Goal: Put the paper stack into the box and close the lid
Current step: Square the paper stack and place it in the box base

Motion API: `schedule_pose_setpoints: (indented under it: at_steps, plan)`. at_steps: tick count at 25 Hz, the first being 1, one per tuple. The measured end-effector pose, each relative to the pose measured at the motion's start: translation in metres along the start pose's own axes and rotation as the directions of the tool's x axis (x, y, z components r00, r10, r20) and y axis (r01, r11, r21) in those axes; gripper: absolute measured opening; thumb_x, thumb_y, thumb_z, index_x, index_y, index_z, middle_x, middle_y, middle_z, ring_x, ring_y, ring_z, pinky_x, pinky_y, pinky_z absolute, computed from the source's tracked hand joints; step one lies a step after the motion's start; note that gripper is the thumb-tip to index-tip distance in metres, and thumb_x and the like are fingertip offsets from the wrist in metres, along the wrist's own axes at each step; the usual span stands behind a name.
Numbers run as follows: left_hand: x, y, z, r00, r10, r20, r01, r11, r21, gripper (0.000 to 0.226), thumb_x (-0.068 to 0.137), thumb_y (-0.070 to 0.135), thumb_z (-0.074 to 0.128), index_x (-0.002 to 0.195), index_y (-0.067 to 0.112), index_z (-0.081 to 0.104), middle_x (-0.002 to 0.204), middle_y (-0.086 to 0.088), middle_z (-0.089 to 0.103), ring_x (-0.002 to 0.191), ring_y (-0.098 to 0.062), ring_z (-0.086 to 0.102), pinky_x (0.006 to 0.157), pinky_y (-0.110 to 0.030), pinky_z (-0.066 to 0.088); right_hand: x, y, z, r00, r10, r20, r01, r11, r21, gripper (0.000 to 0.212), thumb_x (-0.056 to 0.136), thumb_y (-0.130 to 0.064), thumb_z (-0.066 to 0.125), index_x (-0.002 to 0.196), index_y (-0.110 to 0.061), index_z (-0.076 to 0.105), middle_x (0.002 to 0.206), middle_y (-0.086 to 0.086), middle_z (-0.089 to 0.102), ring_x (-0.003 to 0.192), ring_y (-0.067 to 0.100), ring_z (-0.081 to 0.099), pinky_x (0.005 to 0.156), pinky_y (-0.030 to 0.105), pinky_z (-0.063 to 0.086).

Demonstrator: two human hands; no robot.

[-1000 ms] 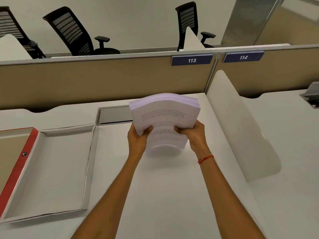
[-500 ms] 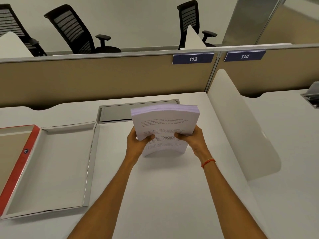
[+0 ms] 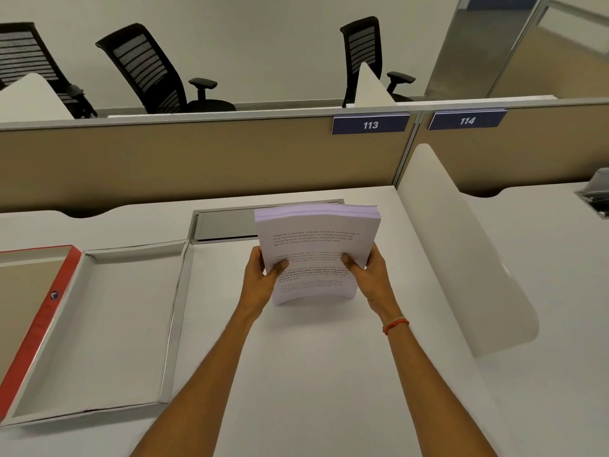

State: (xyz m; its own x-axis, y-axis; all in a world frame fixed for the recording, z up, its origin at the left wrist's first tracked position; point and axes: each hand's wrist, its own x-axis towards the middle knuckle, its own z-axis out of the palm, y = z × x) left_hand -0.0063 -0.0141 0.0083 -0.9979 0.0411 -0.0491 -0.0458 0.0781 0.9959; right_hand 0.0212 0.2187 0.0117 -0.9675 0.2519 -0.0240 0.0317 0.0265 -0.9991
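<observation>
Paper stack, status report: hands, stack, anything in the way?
Left hand and right hand: both shut on paper stack, held upright, bottom edge at the desk. Box open to the left, nothing inside. Nothing on the desk between them.

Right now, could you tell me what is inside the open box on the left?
The box shows only its bare white floor and walls. The paper stack is outside it, held over the desk by both hands.

We are logging: white paper stack (image 3: 318, 245) carrying black print; white box (image 3: 99, 324), red-edged lid (image 3: 39, 324) at nine o'clock; white desk (image 3: 329, 374); black slatted chairs (image 3: 148, 70) at twelve.
</observation>
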Motion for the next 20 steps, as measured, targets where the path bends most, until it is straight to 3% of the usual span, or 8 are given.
schedule_pose_setpoints:
  at_steps: [6, 11, 14, 17, 20]
  plan:
    - [0.004, 0.003, 0.002, 1.0, -0.018, -0.01, 0.018, 1.0, 0.005, 0.041, 0.09, 0.016, 0.067, 0.125, 0.03, 0.05, 0.124, 0.002, 0.063, 0.107, -0.02, 0.064, 0.087, -0.039, 0.056, 0.0, 0.0, 0.008, 1.0, 0.012, -0.025, -0.011, 0.999, 0.035, 0.047, 0.091, -0.023, 0.067, 0.135, -0.026, 0.049, 0.121, -0.001, 0.065, 0.108, 0.02, 0.067, 0.083, 0.031, 0.061]
    - [0.003, 0.009, 0.002, 0.997, -0.028, -0.065, 0.029, 0.999, 0.017, 0.039, 0.089, 0.019, 0.068, 0.125, 0.024, 0.052, 0.122, 0.002, 0.064, 0.103, -0.021, 0.066, 0.088, -0.041, 0.056, 0.001, -0.011, 0.013, 0.999, 0.011, -0.036, -0.011, 1.0, 0.007, 0.041, 0.092, -0.024, 0.066, 0.129, -0.03, 0.048, 0.116, -0.007, 0.064, 0.104, 0.016, 0.066, 0.072, 0.019, 0.061]
    - [0.007, 0.02, -0.004, 0.998, -0.02, -0.056, 0.021, 1.0, 0.012, 0.042, 0.086, 0.028, 0.068, 0.124, 0.02, 0.053, 0.121, -0.002, 0.066, 0.101, -0.024, 0.07, 0.083, -0.042, 0.06, 0.005, -0.024, 0.016, 0.999, 0.047, -0.021, -0.047, 0.999, -0.014, 0.035, 0.092, -0.029, 0.066, 0.121, -0.03, 0.048, 0.111, -0.009, 0.064, 0.1, 0.019, 0.069, 0.064, 0.019, 0.06]
    - [0.011, 0.034, -0.01, 0.998, -0.013, -0.065, 0.016, 0.999, 0.051, 0.041, 0.089, 0.033, 0.066, 0.124, 0.018, 0.051, 0.119, -0.004, 0.067, 0.097, -0.027, 0.072, 0.072, -0.034, 0.064, 0.01, -0.042, 0.021, 0.996, 0.081, -0.028, -0.083, 0.994, -0.073, 0.035, 0.091, -0.034, 0.066, 0.12, -0.026, 0.048, 0.114, -0.003, 0.065, 0.094, 0.017, 0.07, 0.059, 0.019, 0.06]
    - [0.015, 0.051, -0.016, 0.996, -0.013, -0.087, 0.023, 0.994, 0.109, 0.041, 0.091, 0.035, 0.063, 0.126, 0.019, 0.049, 0.117, -0.001, 0.066, 0.089, -0.019, 0.072, 0.06, -0.021, 0.06, 0.016, -0.059, 0.027, 0.994, 0.104, -0.041, -0.108, 0.988, -0.11, 0.043, 0.09, -0.035, 0.067, 0.126, -0.017, 0.051, 0.118, 0.003, 0.066, 0.093, 0.022, 0.072, 0.069, 0.031, 0.063]
